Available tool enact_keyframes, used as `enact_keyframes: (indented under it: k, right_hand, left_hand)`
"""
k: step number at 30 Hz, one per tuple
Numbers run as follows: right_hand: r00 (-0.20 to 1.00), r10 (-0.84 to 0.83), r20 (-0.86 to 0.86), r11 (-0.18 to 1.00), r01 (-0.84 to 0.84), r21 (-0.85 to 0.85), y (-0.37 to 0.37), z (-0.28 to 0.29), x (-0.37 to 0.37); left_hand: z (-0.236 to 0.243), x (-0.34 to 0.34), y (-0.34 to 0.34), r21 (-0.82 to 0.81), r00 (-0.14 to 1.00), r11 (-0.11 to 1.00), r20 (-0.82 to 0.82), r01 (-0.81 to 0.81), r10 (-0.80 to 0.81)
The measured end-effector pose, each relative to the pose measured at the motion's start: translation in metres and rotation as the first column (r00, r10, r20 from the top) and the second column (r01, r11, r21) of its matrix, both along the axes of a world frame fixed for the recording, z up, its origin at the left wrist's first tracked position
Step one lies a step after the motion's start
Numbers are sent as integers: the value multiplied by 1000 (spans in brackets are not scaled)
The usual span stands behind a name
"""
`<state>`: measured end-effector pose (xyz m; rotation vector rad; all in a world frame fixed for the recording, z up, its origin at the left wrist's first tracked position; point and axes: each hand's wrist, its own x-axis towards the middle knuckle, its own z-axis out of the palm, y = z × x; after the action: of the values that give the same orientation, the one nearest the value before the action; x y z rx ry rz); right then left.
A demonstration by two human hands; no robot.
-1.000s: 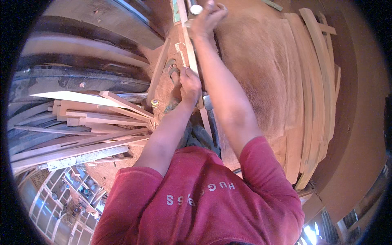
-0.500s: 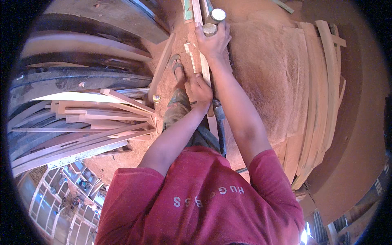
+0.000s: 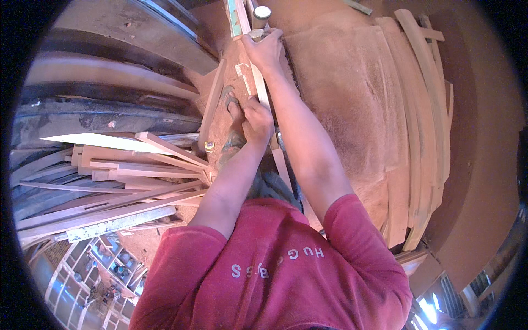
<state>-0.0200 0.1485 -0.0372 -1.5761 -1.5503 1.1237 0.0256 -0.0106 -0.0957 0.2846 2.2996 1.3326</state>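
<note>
Your right hand [image 3: 265, 50], lifted a second ago, now wraps its fingers round the knob [image 3: 256, 34], so the wooden strip [image 3: 258, 83] runs between both hands; your left hand [image 3: 257, 119] curls, hold hidden.

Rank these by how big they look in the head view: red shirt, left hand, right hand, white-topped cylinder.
1. Red shirt
2. Left hand and right hand: too alike to rank, and nearness to the camera may matter
3. White-topped cylinder
</note>
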Motion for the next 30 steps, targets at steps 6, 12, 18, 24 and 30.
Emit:
enact_keyframes:
  k: [6, 12, 18, 24, 30]
  right_hand:
    - [970, 68, -235, 991, -39, 127, -67, 17, 40]
    - [943, 226, -243, 949, -158, 272, -134, 26, 119]
    - [953, 265, -145, 954, -237, 184, -139, 44, 133]
    - [938, 217, -270, 976, -217, 32, -107, 50, 155]
    - [942, 136, -308, 976, -74, 204, 20, 64, 61]
  left_hand:
    - [-77, -6, -14, -196, 924, 956, -273, 218, -267]
    - [-66, -14, -9, -116, 972, 970, -79, 211, -221]
    - [-79, -19, -12, 37, 982, 984, 71, 173, -175]
    - [-46, -12, -8, -97, 984, 980, 59, 174, -169]
    - [-26, -7, -5, 4, 985, 987, 56, 162, -162]
